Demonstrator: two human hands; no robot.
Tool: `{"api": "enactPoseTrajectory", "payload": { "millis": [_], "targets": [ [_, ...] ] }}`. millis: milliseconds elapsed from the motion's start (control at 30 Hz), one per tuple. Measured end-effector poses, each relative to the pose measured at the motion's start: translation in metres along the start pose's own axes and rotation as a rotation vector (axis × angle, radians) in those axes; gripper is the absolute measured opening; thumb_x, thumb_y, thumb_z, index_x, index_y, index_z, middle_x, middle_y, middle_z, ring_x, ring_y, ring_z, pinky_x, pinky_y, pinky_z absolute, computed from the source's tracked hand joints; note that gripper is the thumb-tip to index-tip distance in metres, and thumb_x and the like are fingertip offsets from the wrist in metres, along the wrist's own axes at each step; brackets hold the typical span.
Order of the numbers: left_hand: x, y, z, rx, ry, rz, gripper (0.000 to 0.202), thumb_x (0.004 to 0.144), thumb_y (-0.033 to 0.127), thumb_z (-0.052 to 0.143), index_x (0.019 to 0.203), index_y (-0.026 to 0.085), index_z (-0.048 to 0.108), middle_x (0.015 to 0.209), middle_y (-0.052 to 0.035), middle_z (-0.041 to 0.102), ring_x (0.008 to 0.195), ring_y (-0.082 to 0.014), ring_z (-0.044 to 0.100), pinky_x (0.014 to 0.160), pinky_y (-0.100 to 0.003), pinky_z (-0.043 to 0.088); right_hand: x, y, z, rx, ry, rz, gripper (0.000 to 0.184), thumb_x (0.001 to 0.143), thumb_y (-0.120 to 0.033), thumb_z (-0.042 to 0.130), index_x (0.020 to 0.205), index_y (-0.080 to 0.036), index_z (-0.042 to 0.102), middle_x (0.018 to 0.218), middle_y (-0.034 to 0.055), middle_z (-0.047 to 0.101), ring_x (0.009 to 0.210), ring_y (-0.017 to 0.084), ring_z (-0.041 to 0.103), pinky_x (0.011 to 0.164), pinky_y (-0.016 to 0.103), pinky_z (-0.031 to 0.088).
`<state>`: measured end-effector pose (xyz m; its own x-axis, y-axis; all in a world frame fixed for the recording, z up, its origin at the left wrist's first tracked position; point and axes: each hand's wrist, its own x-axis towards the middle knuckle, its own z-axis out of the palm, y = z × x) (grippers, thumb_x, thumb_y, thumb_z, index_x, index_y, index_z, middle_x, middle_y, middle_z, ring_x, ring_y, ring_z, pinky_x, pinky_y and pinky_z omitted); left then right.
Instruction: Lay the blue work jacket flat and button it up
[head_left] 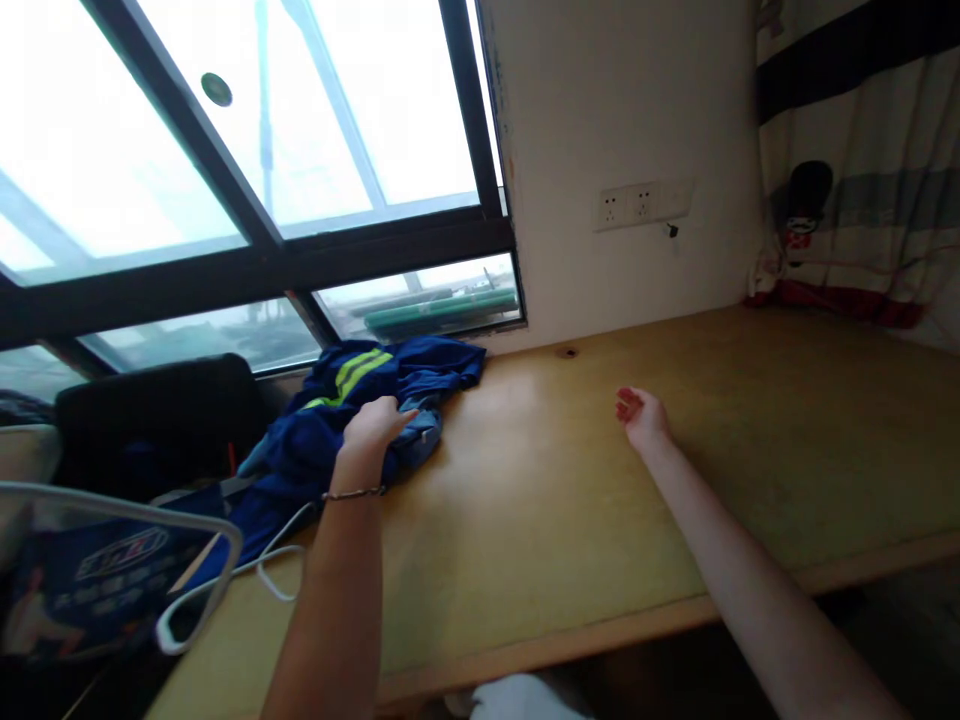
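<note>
A dark blue work jacket [431, 365] with a yellow-green reflective stripe lies in a crumpled heap at the table's left end, under the window. My left hand [373, 428] is closed on the heap's near side, its thumb pointing right and its other fingers mostly hidden; a lighter blue part of the cloth bunches beside it. Apart from the cloth, my right hand [643, 416] hovers over the middle of the wooden table [510, 530]. Its fingers are loosely curled, and nothing shows in them.
A black bag-like object [161, 415] stands left of the jacket. Nearer are a white cable [274, 570], a pale curved tube [135, 508] and a dark blue printed bag [97, 580]. Wall sockets [626, 205] sit above the table; a curtain [862, 190] hangs at the right.
</note>
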<state>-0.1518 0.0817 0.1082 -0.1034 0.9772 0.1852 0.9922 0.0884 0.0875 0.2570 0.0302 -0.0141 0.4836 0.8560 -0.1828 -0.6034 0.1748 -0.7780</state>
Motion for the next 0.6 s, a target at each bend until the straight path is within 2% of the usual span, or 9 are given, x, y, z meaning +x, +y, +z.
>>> {"api": "enactPoseTrajectory", "payload": {
  "millis": [67,133,233,300,400,467,600],
  "targets": [
    [-0.018,0.023,0.003,0.057,0.051,0.041,0.039,0.071,0.050,0.049,0.086,0.015,0.060,0.085,-0.0142,0.063,0.079,-0.0271,0.060,0.063,-0.032,0.044,-0.002,0.002,0.001,-0.013,0.014,0.025,0.008,0.063,-0.026,0.050,0.065,-0.020,0.055,0.067,0.0045,0.064,0.049,0.012,0.054,0.045,0.024,0.042],
    [-0.044,0.053,0.013,0.070,0.133,0.109,0.036,0.078,0.045,0.042,0.094,0.016,0.057,0.086,-0.0141,0.062,0.078,-0.0257,0.060,0.062,-0.030,0.042,-0.004,0.005,0.003,-0.042,0.022,0.048,0.007,0.064,-0.025,0.050,0.064,-0.019,0.054,0.067,0.0046,0.064,0.048,0.011,0.053,0.043,0.024,0.041],
    [-0.086,0.092,0.046,-0.015,0.210,0.327,0.031,0.086,0.032,0.030,0.089,0.018,0.057,0.085,-0.0104,0.062,0.074,-0.0191,0.059,0.059,-0.025,0.039,-0.010,0.013,0.010,-0.112,0.009,0.078,0.008,0.064,-0.024,0.050,0.066,-0.018,0.055,0.069,0.0049,0.064,0.048,0.011,0.053,0.043,0.022,0.041],
    [-0.106,0.107,0.072,-0.065,0.184,0.485,0.031,0.087,0.028,0.028,0.085,0.017,0.057,0.079,-0.0085,0.062,0.068,-0.0164,0.058,0.057,-0.023,0.037,-0.017,0.021,0.017,-0.205,-0.011,0.100,0.010,0.065,-0.024,0.050,0.067,-0.017,0.056,0.071,0.0050,0.064,0.048,0.010,0.052,0.044,0.021,0.040],
    [-0.121,0.113,0.099,-0.127,0.033,0.792,0.028,0.085,0.026,0.032,0.078,0.017,0.058,0.071,-0.0056,0.062,0.061,-0.0137,0.056,0.056,-0.022,0.036,-0.032,0.034,0.027,-0.445,-0.113,0.073,0.014,0.067,-0.027,0.050,0.068,-0.015,0.058,0.073,0.0047,0.064,0.049,0.009,0.053,0.046,0.020,0.039],
    [-0.122,0.112,0.108,-0.192,-0.046,0.898,0.027,0.084,0.026,0.034,0.076,0.017,0.058,0.070,-0.0044,0.062,0.060,-0.0126,0.055,0.056,-0.021,0.036,-0.045,0.043,0.033,-0.712,-0.256,-0.048,0.017,0.070,-0.028,0.049,0.065,-0.015,0.058,0.070,0.0047,0.063,0.051,0.010,0.053,0.048,0.021,0.038],
    [-0.114,0.104,0.111,-0.365,-0.092,0.822,0.023,0.082,0.023,0.037,0.081,0.018,0.060,0.074,-0.0038,0.063,0.065,-0.0119,0.055,0.060,-0.021,0.037,-0.066,0.053,0.038,-1.305,-0.626,-0.507,0.017,0.072,-0.027,0.051,0.064,-0.015,0.062,0.068,0.0046,0.062,0.063,0.012,0.053,0.058,0.022,0.037]
  ]
}}
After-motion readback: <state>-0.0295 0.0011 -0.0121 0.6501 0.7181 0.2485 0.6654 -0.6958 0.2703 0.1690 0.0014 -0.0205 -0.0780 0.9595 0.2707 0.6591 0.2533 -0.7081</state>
